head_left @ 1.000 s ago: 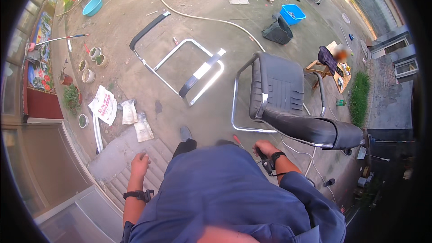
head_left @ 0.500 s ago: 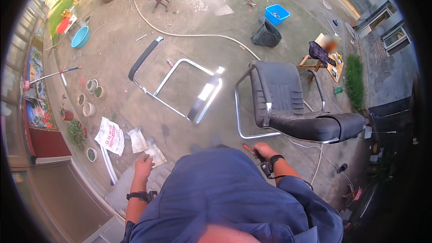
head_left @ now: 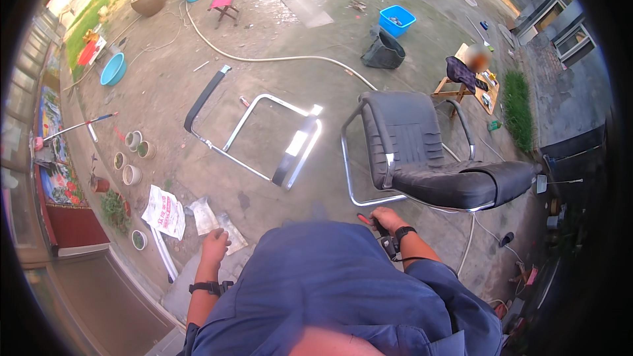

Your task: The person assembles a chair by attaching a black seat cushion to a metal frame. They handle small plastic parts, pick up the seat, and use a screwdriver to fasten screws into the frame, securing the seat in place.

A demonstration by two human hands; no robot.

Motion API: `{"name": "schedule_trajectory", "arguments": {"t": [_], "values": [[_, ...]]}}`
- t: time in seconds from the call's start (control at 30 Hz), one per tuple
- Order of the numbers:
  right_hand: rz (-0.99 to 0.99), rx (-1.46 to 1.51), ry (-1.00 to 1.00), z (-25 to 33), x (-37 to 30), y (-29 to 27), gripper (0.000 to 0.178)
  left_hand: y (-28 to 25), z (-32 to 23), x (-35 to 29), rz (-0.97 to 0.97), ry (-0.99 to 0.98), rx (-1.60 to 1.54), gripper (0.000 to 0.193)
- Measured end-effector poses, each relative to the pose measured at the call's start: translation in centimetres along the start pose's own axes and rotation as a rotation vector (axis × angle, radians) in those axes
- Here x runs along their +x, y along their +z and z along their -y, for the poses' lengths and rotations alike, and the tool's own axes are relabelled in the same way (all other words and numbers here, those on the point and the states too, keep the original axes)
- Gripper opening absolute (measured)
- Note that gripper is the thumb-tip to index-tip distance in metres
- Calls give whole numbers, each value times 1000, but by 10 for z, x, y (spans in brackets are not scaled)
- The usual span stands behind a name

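Note:
My left hand point(head_left: 215, 245) hangs beside my body with loosely bent fingers and nothing visible in it, near a white printed sack point(head_left: 164, 213) on the ground. My right hand point(head_left: 388, 219) is closed around a tool with a red and black handle point(head_left: 364, 219); its working end is hidden. Just ahead of that hand stands a black padded office chair point(head_left: 405, 128) with a chrome frame. To its left a separate chrome chair frame point(head_left: 247, 169) with black armrests lies on the concrete.
A pale hose point(head_left: 264, 59) crosses the yard behind the chairs. Beyond it are a black bag point(head_left: 384, 53), a blue basin point(head_left: 397, 21) and a red folding stool point(head_left: 224, 1). Potted plants point(head_left: 132, 175) line the left wall. A wooden bench point(head_left: 488, 95) holds small items at right.
My view has shifted slightly, so the chairs and yard objects sit a little differently in it. The fingers of my left hand look more curled; my right hand keeps hold of the red-handled tool.

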State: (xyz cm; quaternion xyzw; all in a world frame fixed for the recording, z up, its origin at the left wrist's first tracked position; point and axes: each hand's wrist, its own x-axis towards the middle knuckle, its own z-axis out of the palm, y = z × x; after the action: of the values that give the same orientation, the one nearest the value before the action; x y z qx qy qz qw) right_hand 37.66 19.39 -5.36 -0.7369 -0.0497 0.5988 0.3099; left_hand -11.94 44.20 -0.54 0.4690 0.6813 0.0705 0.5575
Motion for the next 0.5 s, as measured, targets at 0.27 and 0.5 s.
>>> {"name": "schedule_trajectory", "arguments": {"t": [0.27,0.5], "values": [[-58,0,50,-25,-8,-13,21,10,0,2,17,6,8,50],[-26,13,50,-24,-4,-16,21,10,5,-2,8,7,11,51]]}}
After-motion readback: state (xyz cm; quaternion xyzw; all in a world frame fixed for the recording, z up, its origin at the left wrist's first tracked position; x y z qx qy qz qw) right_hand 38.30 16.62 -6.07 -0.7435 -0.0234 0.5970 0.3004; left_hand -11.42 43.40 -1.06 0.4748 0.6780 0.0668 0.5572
